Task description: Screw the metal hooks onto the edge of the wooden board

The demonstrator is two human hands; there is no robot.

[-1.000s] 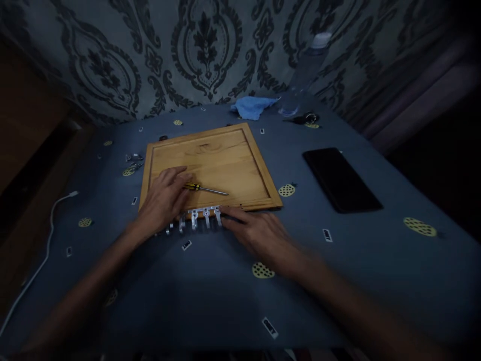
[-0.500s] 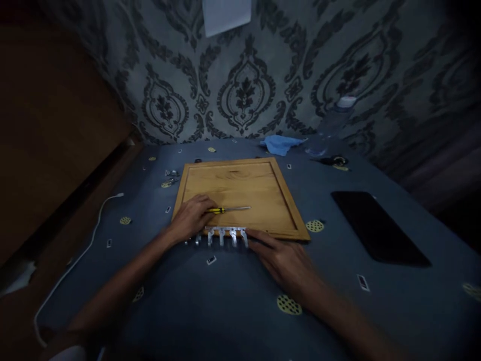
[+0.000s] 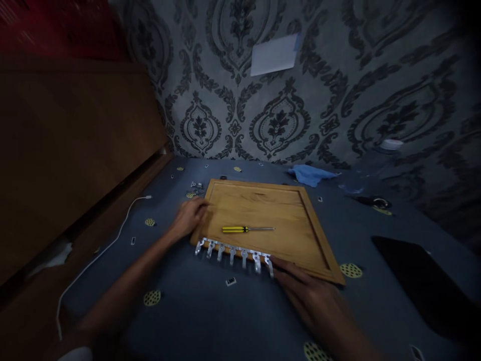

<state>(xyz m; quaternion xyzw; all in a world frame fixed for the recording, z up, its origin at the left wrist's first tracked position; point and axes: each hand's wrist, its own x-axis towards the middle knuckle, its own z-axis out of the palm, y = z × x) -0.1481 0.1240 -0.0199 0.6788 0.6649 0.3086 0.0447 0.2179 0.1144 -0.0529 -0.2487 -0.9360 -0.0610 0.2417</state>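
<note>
Touching with right hand the right end of a silvery, seven-hooked metal strip along the near edge of a brown, framed wooden board; cannot tell if pinching. Moved left hand away from the yellow-black screwdriver to the board's left side, cannot tell if gripping, thus exposing the whole strip.

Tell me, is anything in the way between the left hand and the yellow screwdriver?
Nothing that I can see: between the left hand and the yellow screwdriver, only the wooden board's own surface shows.
</note>
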